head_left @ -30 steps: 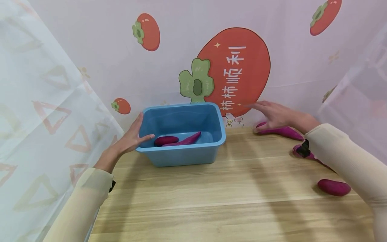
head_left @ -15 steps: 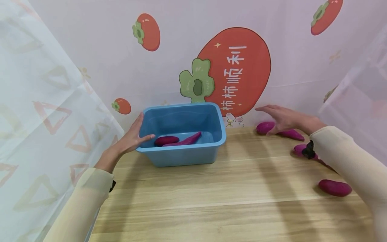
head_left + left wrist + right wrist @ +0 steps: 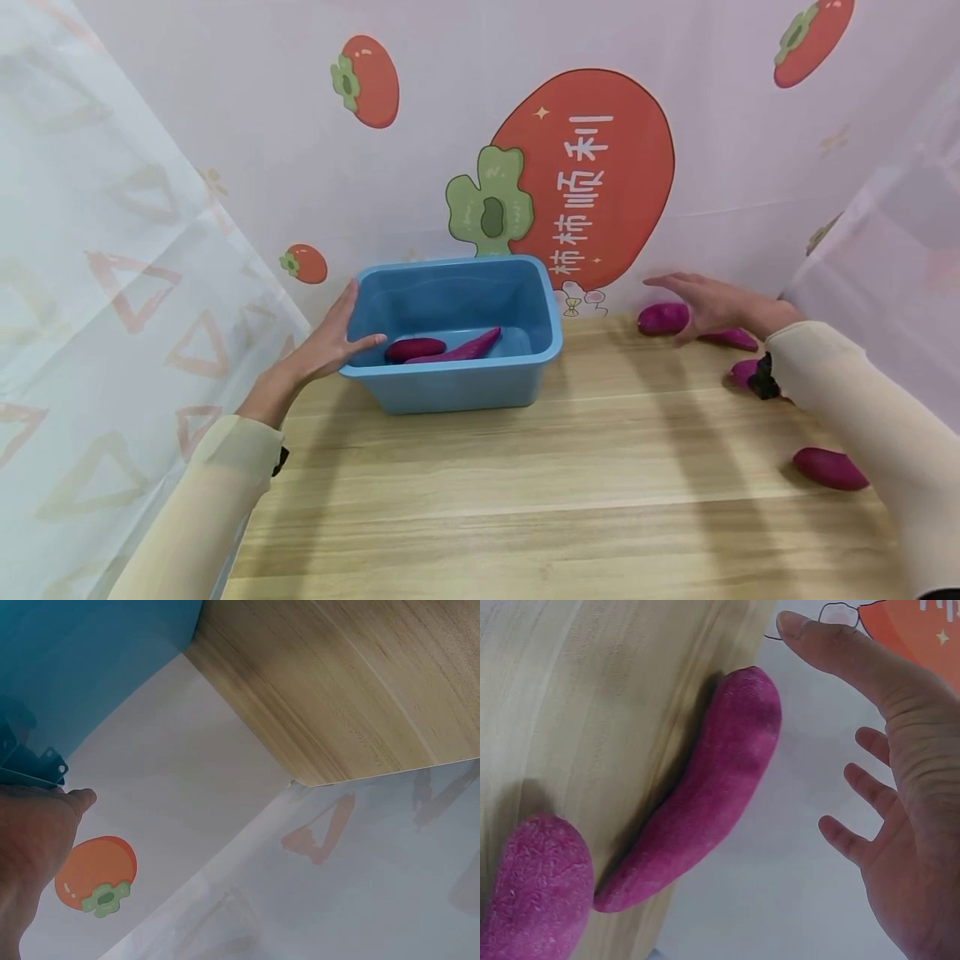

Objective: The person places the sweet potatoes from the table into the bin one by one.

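Evidently, the left hand (image 3: 326, 340) clasps the blue plastic tub (image 3: 453, 385) by its rim, thumb inside, presumably to steady it. I observe the right hand (image 3: 708, 304) empty, fingers spread, thumb apart: a span suited, I judge, to the curved purple sweet potato (image 3: 727, 765) just below it, untouched. Two sweet potatoes (image 3: 468, 346) lie right of the left thumb.

Room over bin (image 3: 453, 390) — rim (image 3: 465, 364) around
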`<state>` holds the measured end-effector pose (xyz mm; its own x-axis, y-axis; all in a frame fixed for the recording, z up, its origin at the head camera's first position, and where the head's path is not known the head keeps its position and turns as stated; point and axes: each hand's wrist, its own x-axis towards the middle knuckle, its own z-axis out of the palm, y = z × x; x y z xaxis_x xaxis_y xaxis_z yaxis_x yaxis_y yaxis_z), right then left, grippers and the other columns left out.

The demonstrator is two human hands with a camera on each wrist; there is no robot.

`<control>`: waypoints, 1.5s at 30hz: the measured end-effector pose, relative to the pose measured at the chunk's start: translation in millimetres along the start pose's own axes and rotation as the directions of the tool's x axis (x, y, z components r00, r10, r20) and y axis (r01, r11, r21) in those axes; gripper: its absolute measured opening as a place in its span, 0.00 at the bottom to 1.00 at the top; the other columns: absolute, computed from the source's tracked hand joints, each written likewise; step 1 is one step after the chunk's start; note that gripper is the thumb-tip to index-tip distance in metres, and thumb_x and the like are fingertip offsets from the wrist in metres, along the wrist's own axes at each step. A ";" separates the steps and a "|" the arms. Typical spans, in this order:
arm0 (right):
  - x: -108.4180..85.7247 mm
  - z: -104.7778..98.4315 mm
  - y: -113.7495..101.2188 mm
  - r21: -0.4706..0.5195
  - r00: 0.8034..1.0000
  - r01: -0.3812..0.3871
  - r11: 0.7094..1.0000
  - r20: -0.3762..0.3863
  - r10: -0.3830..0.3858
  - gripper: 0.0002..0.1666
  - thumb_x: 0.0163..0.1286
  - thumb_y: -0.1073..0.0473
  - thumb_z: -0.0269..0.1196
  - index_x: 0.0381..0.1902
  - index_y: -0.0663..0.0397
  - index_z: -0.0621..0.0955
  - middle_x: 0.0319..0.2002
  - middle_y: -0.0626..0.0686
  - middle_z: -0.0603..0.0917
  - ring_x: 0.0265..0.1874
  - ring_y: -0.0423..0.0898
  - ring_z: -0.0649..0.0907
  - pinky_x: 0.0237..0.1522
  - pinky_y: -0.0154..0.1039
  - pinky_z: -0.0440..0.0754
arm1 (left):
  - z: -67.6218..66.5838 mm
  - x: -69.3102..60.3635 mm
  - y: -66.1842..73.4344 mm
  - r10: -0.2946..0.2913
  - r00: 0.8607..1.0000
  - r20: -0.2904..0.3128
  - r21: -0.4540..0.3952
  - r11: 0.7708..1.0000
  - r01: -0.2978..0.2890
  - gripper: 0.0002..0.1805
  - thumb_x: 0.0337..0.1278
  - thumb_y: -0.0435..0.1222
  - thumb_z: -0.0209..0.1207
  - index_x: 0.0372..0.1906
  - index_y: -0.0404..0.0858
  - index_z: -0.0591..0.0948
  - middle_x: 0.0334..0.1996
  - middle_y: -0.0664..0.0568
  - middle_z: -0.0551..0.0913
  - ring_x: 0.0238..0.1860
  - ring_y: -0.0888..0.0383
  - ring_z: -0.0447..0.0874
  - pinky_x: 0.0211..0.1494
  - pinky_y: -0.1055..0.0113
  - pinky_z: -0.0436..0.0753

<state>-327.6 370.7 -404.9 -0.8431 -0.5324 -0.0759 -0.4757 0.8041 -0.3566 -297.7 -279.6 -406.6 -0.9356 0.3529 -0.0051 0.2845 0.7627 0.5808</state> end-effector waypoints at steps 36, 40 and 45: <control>1.9 41.2 46.9 0.037 0.997 -0.076 0.996 0.028 0.075 0.65 0.47 0.51 0.87 0.77 0.60 0.66 0.76 0.73 0.63 0.73 0.77 0.61 0.65 0.84 0.62 | 4.0 3.9 -4.7 0.021 1.000 -0.010 -0.006 1.000 -0.021 0.64 0.69 0.59 0.62 0.86 0.46 0.28 0.87 0.50 0.29 0.87 0.41 0.30 0.81 0.27 0.44; 5.1 44.6 50.8 0.047 0.996 -0.079 0.996 0.037 0.077 0.66 0.46 0.51 0.87 0.77 0.61 0.65 0.76 0.73 0.62 0.72 0.76 0.61 0.66 0.83 0.61 | 2.8 3.6 -5.4 0.027 1.000 -0.014 -0.004 1.000 -0.027 0.64 0.69 0.59 0.62 0.86 0.46 0.28 0.87 0.50 0.29 0.87 0.41 0.30 0.81 0.27 0.44; 10.0 49.3 54.6 0.066 0.996 -0.083 0.994 0.034 0.081 0.65 0.47 0.51 0.87 0.78 0.60 0.65 0.76 0.73 0.62 0.73 0.74 0.61 0.67 0.82 0.61 | 0.8 3.4 -5.2 0.028 1.000 -0.009 -0.005 1.000 -0.028 0.64 0.70 0.59 0.62 0.86 0.46 0.28 0.87 0.51 0.29 0.87 0.42 0.29 0.81 0.28 0.43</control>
<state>-349.6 396.2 -471.0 -0.8698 -0.4741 -0.1365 -0.3860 0.8263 -0.4102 -302.2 -281.9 -410.3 -0.9291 0.3694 0.0183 0.3097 0.7499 0.5846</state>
